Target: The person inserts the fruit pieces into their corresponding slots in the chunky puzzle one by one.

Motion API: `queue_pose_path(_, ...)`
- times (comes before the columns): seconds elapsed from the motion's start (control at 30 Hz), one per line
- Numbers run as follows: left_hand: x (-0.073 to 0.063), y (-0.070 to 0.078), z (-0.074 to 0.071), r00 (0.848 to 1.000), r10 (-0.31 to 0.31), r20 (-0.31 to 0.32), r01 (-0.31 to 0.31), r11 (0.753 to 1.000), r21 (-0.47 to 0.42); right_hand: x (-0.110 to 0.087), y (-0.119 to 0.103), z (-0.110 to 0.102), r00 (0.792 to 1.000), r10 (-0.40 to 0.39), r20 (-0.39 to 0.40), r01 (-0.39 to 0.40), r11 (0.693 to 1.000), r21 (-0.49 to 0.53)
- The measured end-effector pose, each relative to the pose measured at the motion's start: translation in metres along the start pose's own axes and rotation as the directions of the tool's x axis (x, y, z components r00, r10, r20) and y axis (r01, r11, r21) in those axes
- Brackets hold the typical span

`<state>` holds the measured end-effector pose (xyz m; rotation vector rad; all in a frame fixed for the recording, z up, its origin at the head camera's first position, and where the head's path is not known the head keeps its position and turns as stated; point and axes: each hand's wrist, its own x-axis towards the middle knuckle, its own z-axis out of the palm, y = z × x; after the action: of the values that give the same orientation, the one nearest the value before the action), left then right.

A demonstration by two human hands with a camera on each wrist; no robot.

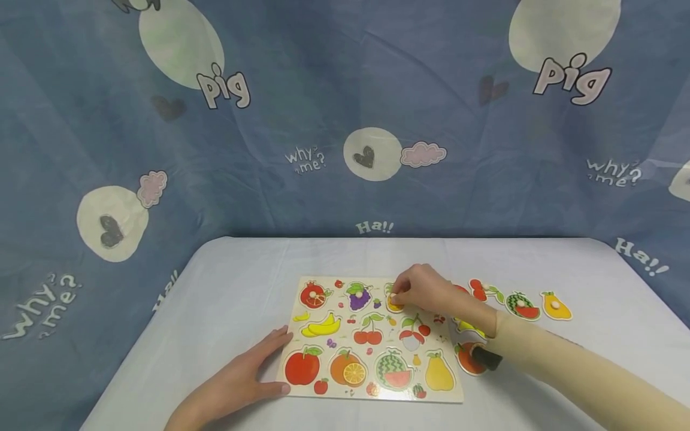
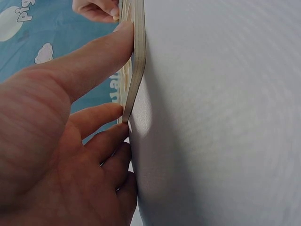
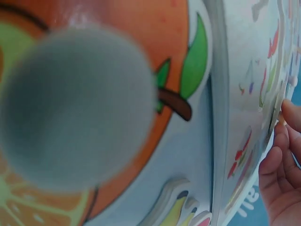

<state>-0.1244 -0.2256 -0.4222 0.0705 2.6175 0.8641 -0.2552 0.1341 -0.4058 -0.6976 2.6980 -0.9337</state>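
A fruit puzzle board (image 1: 345, 359) lies on the white table. My left hand (image 1: 242, 374) rests along the board's left side, thumb at the lower corner and fingertips farther up. The left wrist view shows the thumb (image 2: 101, 59) on the board's edge (image 2: 139, 52) and the fingers against its side. At the top row, my right hand (image 1: 423, 288) pinches a yellow-orange fruit puzzle piece (image 1: 395, 306) with a green top, partly hidden by the fingers. In the right wrist view this hand (image 3: 282, 174) is at the far right, fingertips close over the board.
Right of the board lie loose knobbed pieces: an orange (image 1: 468, 359), a banana (image 1: 470, 328), cherries (image 1: 477, 290), a watermelon (image 1: 523, 306) and a pear (image 1: 556, 306). The right forearm (image 1: 539, 353) passes above some of them. A blue printed cloth (image 1: 453, 197) hangs behind the table.
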Motion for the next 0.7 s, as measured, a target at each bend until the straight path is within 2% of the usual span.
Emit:
queue_pose_path(0.13, 0.0008, -0.0003, 0.0006, 1.0, -0.004, -0.001, 0.004, 1.0, 0.001, 0.0012, 0.0004, 0.0023, 1.0, -0.013, -0.013, 0.013, 1.0, -0.004)
queue_pose_path(0.43, 0.0009, -0.0005, 0.0012, 1.0, 0.001, -0.007, -0.001, 1.0, 0.002, 0.0025, 0.0051, 0.0042, 0.999, 0.018, -0.031, -0.017, 0.999, 0.051)
queue_pose_path(0.7, 0.0022, -0.0007, 0.0021, 1.0, 0.004, -0.004, -0.004, 1.0, -0.01, 0.0015, 0.0072, 0.0015, 0.999, 0.046, 0.008, -0.046, 0.994, 0.103)
